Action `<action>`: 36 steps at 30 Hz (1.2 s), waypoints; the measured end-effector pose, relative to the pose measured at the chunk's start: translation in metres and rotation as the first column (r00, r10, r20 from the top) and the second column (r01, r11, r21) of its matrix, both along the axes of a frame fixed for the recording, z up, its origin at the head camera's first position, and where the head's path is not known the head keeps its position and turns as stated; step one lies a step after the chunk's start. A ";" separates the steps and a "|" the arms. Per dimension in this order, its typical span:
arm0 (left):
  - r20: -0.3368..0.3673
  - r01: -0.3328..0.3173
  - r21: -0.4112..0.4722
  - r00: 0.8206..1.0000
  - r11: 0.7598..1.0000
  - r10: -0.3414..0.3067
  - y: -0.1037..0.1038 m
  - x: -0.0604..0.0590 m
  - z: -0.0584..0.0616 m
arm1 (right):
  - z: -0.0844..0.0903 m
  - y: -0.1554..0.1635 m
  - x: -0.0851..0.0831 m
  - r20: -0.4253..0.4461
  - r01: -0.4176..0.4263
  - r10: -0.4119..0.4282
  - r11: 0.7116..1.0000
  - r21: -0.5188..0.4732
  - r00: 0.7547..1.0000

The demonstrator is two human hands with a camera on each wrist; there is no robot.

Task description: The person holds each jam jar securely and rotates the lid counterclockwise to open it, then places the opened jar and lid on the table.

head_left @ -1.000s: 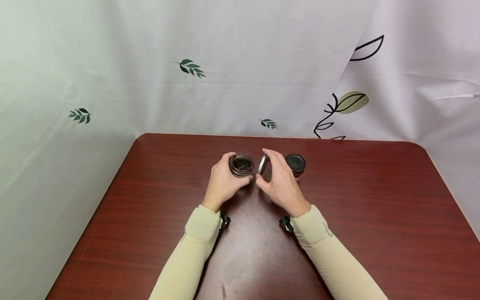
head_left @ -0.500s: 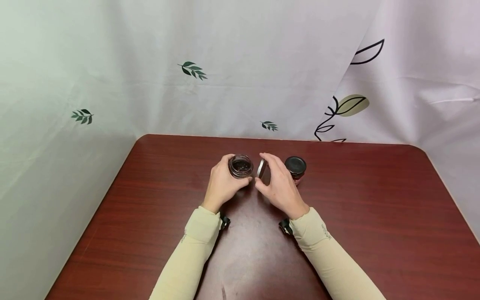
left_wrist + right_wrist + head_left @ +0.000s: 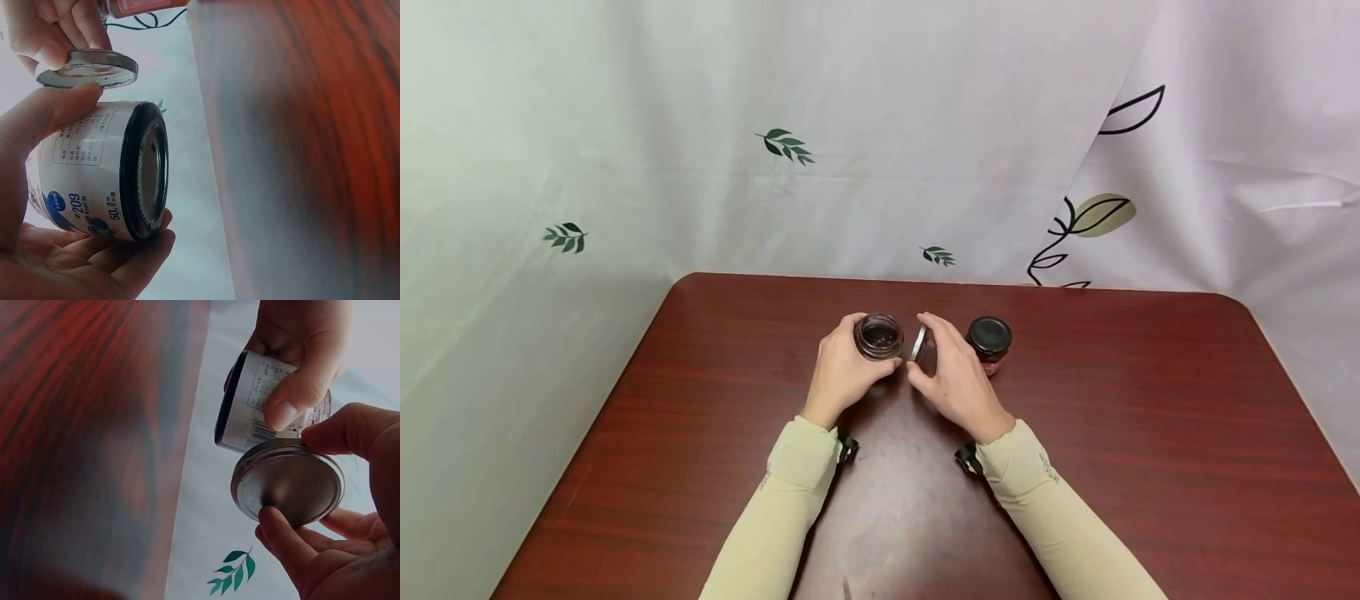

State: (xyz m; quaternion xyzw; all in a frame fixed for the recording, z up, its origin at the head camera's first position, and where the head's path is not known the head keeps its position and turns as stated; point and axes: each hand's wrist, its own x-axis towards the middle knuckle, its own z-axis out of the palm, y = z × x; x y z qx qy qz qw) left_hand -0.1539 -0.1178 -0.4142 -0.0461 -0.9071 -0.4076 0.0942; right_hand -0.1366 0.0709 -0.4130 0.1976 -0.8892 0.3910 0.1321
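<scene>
My left hand [image 3: 842,369] grips a small glass jar [image 3: 880,335] whose mouth is uncovered, with dark contents inside. In the left wrist view the jar [image 3: 94,169] shows a white printed label and a dark base, and the fingers curl round its side. Just to the right, my right hand [image 3: 953,375] holds a round metal lid [image 3: 918,342] on edge by its rim, between thumb and fingers. The right wrist view shows the lid [image 3: 290,481] with its outer face toward the camera, close beside the labelled jar [image 3: 265,394].
A second jar [image 3: 990,340] with a black lid and reddish contents stands on the table just beyond my right hand. The reddish-brown wooden table [image 3: 1112,433] ends at a pale leaf-printed curtain [image 3: 850,192] behind it.
Both hands keep their grips on jar and lid. The whole scene sits slightly lower in the head view, and the lid has shifted a little left, showing more of the second jar.
</scene>
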 end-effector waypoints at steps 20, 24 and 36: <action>-0.007 0.008 -0.029 1.000 1.000 -0.009 -0.003 -0.002 -0.004 | -0.008 -0.005 0.000 0.062 -0.011 0.017 0.996 -0.085 0.998; -0.004 0.009 -0.035 1.000 0.999 -0.009 -0.004 -0.004 -0.005 | -0.009 -0.006 -0.001 0.079 -0.013 0.020 0.996 -0.086 0.997; 0.027 0.015 -0.044 1.000 0.999 -0.014 -0.005 -0.005 -0.005 | -0.010 -0.007 -0.001 0.088 -0.014 0.021 0.996 -0.085 0.996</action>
